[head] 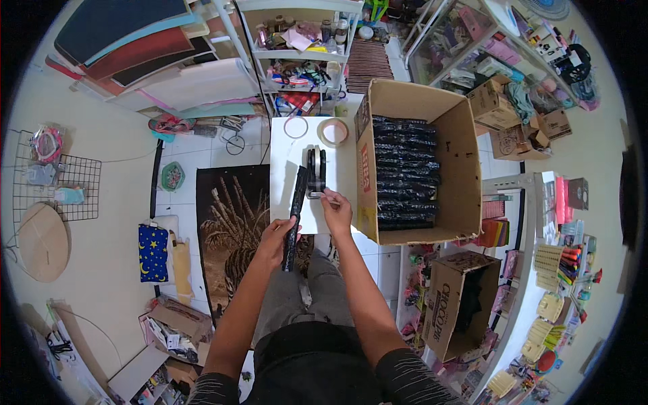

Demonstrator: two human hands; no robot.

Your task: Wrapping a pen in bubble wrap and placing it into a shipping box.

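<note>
My left hand (pixel 278 238) grips the lower part of a long, narrow package (pixel 298 200) wrapped in shiny black plastic, which stands out tilted over the near edge of a small white table (pixel 283 202). Its top end is beside a black tape dispenser (pixel 310 187) loaded with a tape roll (pixel 317 161). At the dispenser's near end, my right hand (pixel 338 212) pinches the end of the tape between thumb and fingers; the strip itself is small and hard to make out. An open cardboard box (pixel 458 167) to the right holds several similar black packages (pixel 405 172) in a stacked row.
Two tape rings, a thin one (pixel 295 127) and a wider one (pixel 333 132), lie at the table's far end. A shelf rack (pixel 304 55) stands beyond it. Another cardboard box (pixel 443 309) sits at lower right, near a white shelf (pixel 516 283). A dark patterned rug (pixel 228 212) lies left.
</note>
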